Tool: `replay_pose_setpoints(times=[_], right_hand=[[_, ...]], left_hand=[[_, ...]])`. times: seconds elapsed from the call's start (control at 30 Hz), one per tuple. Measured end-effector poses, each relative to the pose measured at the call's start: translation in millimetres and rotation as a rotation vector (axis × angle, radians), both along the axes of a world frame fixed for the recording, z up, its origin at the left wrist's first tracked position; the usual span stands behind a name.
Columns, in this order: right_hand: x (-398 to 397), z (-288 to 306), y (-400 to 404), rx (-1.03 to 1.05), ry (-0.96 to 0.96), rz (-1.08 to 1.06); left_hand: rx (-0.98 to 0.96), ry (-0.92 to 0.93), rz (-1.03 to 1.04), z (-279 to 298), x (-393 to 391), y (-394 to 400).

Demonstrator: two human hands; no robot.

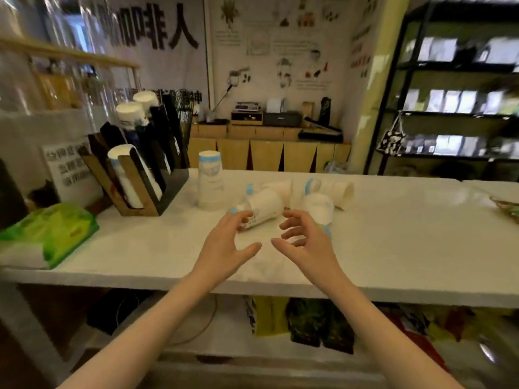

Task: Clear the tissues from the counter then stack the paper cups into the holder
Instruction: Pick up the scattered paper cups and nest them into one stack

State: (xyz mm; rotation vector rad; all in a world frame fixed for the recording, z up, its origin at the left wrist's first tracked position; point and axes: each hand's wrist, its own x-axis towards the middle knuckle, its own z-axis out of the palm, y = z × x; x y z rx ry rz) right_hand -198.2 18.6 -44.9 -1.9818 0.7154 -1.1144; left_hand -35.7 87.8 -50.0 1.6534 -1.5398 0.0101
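Several white paper cups with blue print lie tipped over on the white counter (393,234); the nearest one (262,209) lies on its side just beyond my fingers. An upside-down cup (320,210) stands behind my right hand. A stack of cups (209,181) stands upright to the left. The black and wood cup holder (140,167) at the left carries tilted rows of cups. My left hand (224,242) and right hand (306,242) hover over the counter, fingers spread and curled, holding nothing. A green tissue pack (53,234) lies at the far left.
A printed sign (70,169) stands behind the holder. A small dish (508,207) sits at the counter's right edge. Bags fill the shelf below the counter. Dark shelving stands at the right, and a wooden cabinet with equipment lines the back wall.
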Motion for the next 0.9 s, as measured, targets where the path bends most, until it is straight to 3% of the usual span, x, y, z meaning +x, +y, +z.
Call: replay_pose_setpoints(times=[0.37, 0.6, 0.9], right_hand=[[4, 31, -74, -0.064, 0.064, -0.253], [-9, 27, -106, -0.022, 0.159, -0.405], [-10, 19, -148, 0.275, 0.328, -0.559]], left_hand=[[-0.054, -0.014, -0.132, 44, 16, -97], [0.113, -0.098, -0.045, 33, 22, -134], [0.406, -0.2, 0.135, 15, 49, -156]])
